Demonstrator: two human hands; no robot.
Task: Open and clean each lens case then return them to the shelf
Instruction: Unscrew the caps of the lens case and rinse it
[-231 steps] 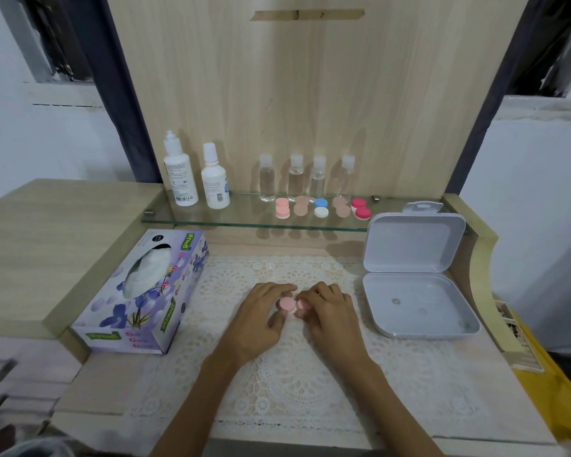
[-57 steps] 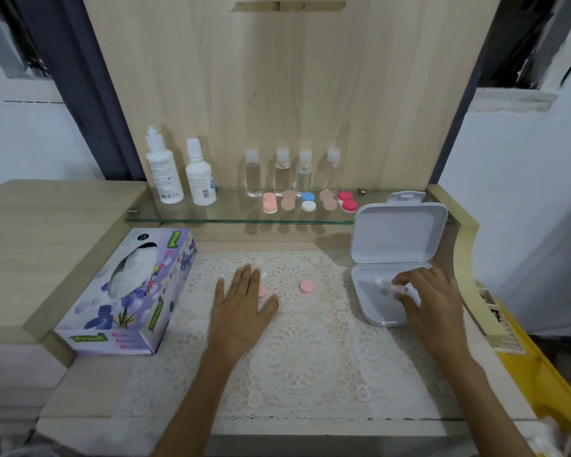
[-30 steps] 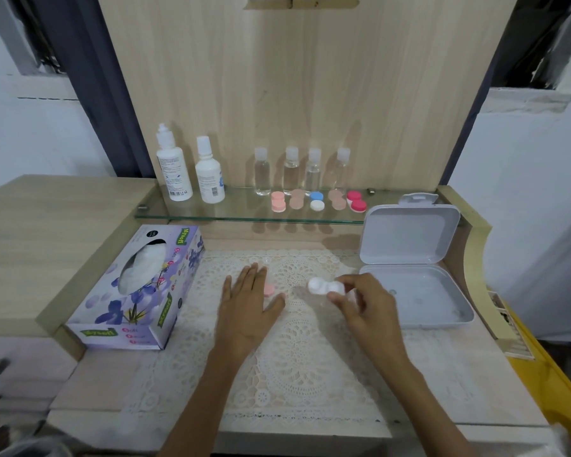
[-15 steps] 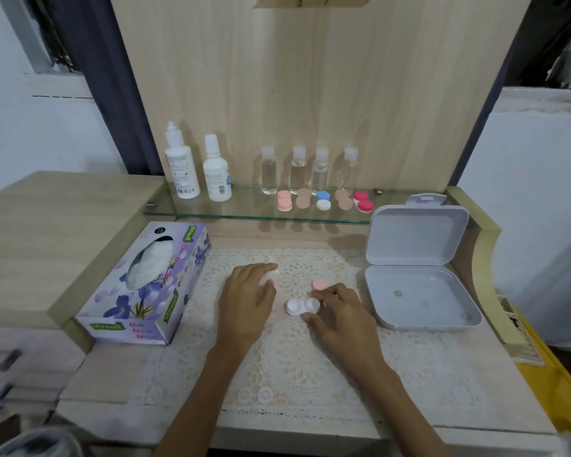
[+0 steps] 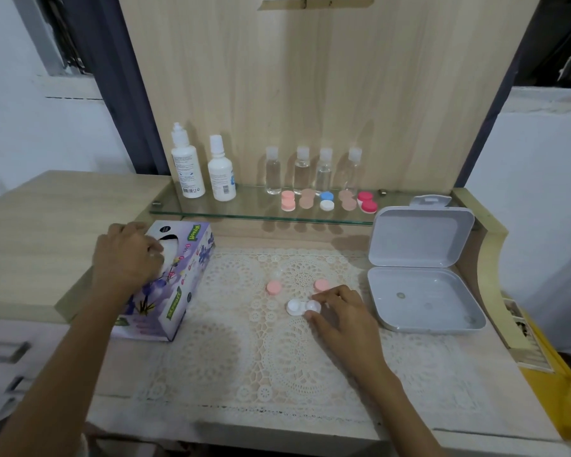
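Held the left grip (image 5: pixel 126 258) at the far left of the scene, on top of the tissue box (image 5: pixel 182 291), fingers curled round the white tissue (image 5: pixel 167 255) at the oval opening. Pinched the white lens case (image 5: pixel 299 306) with the right grip (image 5: pixel 340 311), thumb and forefinger clenched on its right cup, both cups uncapped and resting on the lace mat (image 5: pixel 277 364) in the middle of the bench (image 5: pixel 47 219).

Found the left pink cap (image 5: pixel 273 287) lying flat on the mat just beyond the case. Found the right pink cap (image 5: pixel 321 285) beside the right forefinger; could not tell whether touching it.

Counted five more cases in a row on the glass shelf (image 5: pixel 244 212) at the far edge: a pink case (image 5: pixel 287 201), a beige case (image 5: pixel 306 198), a blue-and-white case (image 5: pixel 326 201), a second beige case (image 5: pixel 347 200) and a red case (image 5: pixel 366 202). Saw four clear bottles (image 5: pixel 301 169) standing just behind them, and further left a taller white bottle (image 5: pixel 187 169) and a shorter white bottle (image 5: pixel 221 174), both with printed labels too small to read.

Made out "Soft" in spaced letters on the top of the tissue box; could not read the green brand label for certain.

Saw a grey plastic box (image 5: pixel 426 301) to the right of the mat, lid standing open, near the right grip but apart from it.
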